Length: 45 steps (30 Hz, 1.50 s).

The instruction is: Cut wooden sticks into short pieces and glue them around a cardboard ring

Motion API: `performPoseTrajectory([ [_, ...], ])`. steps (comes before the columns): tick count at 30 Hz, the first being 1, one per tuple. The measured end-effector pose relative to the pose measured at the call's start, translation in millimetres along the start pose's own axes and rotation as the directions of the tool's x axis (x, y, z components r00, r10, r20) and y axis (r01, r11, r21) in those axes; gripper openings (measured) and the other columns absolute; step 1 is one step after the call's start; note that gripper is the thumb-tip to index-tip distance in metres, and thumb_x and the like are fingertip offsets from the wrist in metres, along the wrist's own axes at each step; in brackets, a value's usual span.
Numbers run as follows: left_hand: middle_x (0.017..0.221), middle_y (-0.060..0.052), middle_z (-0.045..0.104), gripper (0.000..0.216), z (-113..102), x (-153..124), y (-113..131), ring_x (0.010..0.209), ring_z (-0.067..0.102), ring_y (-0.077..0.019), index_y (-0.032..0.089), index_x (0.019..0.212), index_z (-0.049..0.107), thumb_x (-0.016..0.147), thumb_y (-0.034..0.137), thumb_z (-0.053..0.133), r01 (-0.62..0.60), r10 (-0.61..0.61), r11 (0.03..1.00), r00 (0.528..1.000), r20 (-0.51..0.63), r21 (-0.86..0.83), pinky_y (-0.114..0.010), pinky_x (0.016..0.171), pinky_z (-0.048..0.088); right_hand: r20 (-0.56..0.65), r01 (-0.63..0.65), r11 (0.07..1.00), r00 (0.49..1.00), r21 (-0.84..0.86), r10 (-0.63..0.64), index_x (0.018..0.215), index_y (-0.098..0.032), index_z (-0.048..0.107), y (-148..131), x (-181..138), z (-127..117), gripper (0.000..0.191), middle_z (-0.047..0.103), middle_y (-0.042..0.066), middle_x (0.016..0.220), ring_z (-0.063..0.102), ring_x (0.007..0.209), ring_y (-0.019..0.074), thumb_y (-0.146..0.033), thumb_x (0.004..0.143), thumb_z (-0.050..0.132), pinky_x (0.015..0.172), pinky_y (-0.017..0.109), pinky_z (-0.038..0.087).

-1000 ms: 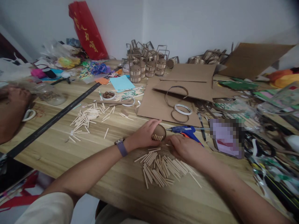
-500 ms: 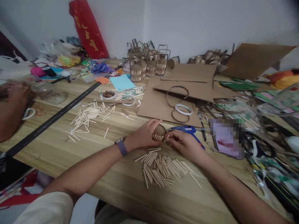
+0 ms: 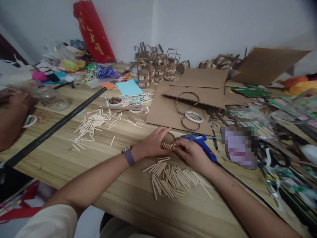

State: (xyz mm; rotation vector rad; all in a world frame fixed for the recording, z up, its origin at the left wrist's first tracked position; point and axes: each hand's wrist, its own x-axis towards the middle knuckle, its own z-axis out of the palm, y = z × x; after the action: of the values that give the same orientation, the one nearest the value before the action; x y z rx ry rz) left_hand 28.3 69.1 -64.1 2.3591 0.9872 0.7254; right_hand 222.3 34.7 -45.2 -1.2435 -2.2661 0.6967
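Observation:
My left hand (image 3: 156, 141), with a watch at its wrist, is closed around a small round cardboard basket base (image 3: 169, 137). A row of short wooden sticks (image 3: 166, 146) stands along the near side of its rim. My right hand (image 3: 192, 153) pinches one short wooden stick (image 3: 174, 145) against the right end of that row. Its fingertips partly cover the stick. Just below both hands lies a loose pile of short wooden sticks (image 3: 170, 180). A blue glue gun (image 3: 204, 145) rests behind my right hand, its nozzle toward the base.
Cardboard sheets (image 3: 160, 109) carry a white tape roll (image 3: 193, 116) and curled strips. Finished tiered baskets (image 3: 144, 77) stand at the back. More pale sticks (image 3: 91, 124) lie left. A phone (image 3: 239, 148) and clutter fill the right. Another person's hand (image 3: 21, 100) shows far left.
My right hand has shifted slightly left, bringing the pinched stick up to the end of the row on the base. My left hand holds nearly the same position.

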Motion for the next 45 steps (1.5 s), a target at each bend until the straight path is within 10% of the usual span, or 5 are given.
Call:
performPoseTrajectory([
  [29, 0.134, -0.019, 0.044, 0.081, -0.8, -1.1, -0.4, 0.128, 0.041, -0.0294, 0.011, 0.135, 0.037, 0.067, 0.029, 0.076, -0.031, 0.031, 0.999, 0.999, 0.018, -0.024, -0.043, 0.107, 0.036, -0.142, 0.111, 0.994, 0.984, -0.017, -0.112, 0.087, -0.019, 0.066, 7.9, -2.5, 10.7, 0.011, 0.062, 0.007, 0.081, 0.058, 0.08, 0.0204, -0.019, 0.087, 0.055, 0.071, 0.032, 0.047],
  [45, 0.141, -0.016, 0.039, 0.089, -3.4, -2.7, 4.9, 0.134, 0.035, -0.0283, 0.016, 0.141, 0.031, 0.066, 0.028, 0.077, 0.035, -0.035, 0.999, 0.999, 0.001, -0.024, -0.044, 0.111, 0.031, -0.302, -0.416, 0.788, 0.904, -0.453, 0.303, 0.093, -0.015, 0.062, 41.8, -51.7, -43.2, 0.038, 0.066, 0.014, 0.09, 0.063, 0.082, 0.0292, -0.05, 0.086, 0.049, 0.072, 0.039, 0.048],
])
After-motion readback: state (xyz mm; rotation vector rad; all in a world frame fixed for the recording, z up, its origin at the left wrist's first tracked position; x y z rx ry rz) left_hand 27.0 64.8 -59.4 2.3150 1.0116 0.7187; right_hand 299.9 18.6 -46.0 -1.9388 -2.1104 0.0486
